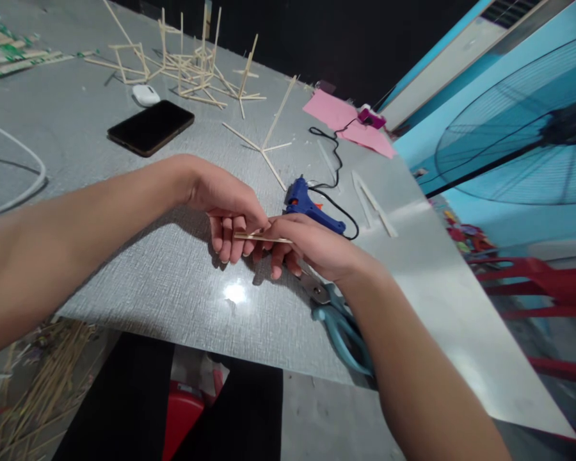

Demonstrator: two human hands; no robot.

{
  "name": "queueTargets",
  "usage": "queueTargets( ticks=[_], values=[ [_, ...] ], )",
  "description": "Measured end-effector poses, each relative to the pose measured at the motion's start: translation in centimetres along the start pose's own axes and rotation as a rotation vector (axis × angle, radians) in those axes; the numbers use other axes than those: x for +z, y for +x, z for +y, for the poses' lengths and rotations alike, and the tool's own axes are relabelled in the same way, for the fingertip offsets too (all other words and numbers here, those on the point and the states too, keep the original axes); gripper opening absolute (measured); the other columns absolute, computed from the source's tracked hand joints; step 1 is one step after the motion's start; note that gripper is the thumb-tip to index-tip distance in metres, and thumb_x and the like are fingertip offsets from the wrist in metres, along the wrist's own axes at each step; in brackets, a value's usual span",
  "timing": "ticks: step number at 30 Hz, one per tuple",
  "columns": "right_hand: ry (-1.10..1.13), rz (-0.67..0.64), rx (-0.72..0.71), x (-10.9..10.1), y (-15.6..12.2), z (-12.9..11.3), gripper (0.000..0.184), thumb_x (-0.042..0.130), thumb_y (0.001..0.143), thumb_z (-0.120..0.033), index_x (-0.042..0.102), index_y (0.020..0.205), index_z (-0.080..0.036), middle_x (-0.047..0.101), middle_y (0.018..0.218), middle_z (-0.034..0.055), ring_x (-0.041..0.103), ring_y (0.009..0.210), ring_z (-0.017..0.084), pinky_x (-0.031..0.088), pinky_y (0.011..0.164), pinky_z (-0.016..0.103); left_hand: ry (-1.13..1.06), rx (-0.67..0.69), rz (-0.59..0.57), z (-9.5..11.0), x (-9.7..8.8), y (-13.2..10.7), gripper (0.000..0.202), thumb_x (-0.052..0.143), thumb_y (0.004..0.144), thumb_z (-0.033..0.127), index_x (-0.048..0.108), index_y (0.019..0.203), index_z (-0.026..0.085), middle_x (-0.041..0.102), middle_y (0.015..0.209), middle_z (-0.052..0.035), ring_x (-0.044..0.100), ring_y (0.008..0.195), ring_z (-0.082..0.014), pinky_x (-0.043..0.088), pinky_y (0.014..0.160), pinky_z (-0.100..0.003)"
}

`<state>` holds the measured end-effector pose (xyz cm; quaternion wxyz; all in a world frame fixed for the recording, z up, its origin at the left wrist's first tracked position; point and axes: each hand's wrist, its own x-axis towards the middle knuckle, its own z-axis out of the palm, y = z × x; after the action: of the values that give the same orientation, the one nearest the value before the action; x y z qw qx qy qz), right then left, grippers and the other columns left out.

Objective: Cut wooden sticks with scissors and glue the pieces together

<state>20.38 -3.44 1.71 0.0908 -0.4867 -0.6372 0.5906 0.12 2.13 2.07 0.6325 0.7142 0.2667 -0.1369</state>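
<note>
While the left hand pinches a stick, the right hand seemingly grips it.

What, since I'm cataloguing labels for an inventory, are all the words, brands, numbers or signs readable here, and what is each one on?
Readable text: none.
Packs of sticks, far left: green marks, too blurred to read.
Blue glue gun: no legible marking.
Scissors: no legible marking.
Phone: dark screen, nothing legible.
Held wooden stick: no writing visible.
</note>
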Motion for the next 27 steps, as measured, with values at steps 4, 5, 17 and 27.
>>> queueTargets(
  ticks=[4, 5, 17, 27],
  values=[
    [0.006, -0.012, -0.002, -0.03, 0.03, 0.02, 0.019, 0.059, 0.086, -0.029, 0.074, 0.08, -0.018, 0.079, 0.09, 0.0082, 0.069, 0.053, 0.013, 0.037, 0.036, 0.019, 0.0, 0.019, 0.002, -0.05, -0.02, -0.02, 0.037, 0.058, 0.085, 0.048, 0.081, 0.087, 0.019, 0.079, 0.079, -0.0091, 0.077, 0.085, -0.0258, 0.062, 0.083, -0.035],
    [0.009, -0.012, -0.002, -0.04, 0.04, 0.01, 0.019, 0.06, 0.086, -0.029, 0.074, 0.079, -0.017, 0.079, 0.09, 0.0083, 0.069, 0.053, 0.013, 0.037, 0.036, 0.019, 0.0, 0.021, 0.006, -0.04, -0.01, -0.03, 0.037, 0.059, 0.084, 0.048, 0.081, 0.087, 0.019, 0.079, 0.079, -0.009, 0.077, 0.085, -0.0259, 0.062, 0.083, -0.036],
    [-0.001, -0.025, -0.001, -0.17, 0.04, 0.11, 0.021, 0.06, 0.088, -0.031, 0.073, 0.082, -0.017, 0.078, 0.09, 0.0086, 0.07, 0.054, 0.013, 0.039, 0.037, 0.018, -0.011, 0.051, 0.014, -0.47, -0.1, 0.06, 0.035, 0.06, 0.083, 0.048, 0.082, 0.087, 0.021, 0.08, 0.078, -0.0073, 0.077, 0.083, -0.0242, 0.061, 0.088, -0.036],
    [0.024, -0.019, -0.001, -0.21, 0.08, 0.2, 0.018, 0.063, 0.085, -0.031, 0.073, 0.081, -0.016, 0.078, 0.089, 0.0096, 0.07, 0.054, 0.013, 0.038, 0.037, 0.019, -0.037, -0.008, -0.002, -0.09, -0.02, -0.01, 0.035, 0.059, 0.084, 0.046, 0.081, 0.087, 0.019, 0.081, 0.081, -0.0076, 0.077, 0.084, -0.0232, 0.062, 0.086, -0.034]
  ],
)
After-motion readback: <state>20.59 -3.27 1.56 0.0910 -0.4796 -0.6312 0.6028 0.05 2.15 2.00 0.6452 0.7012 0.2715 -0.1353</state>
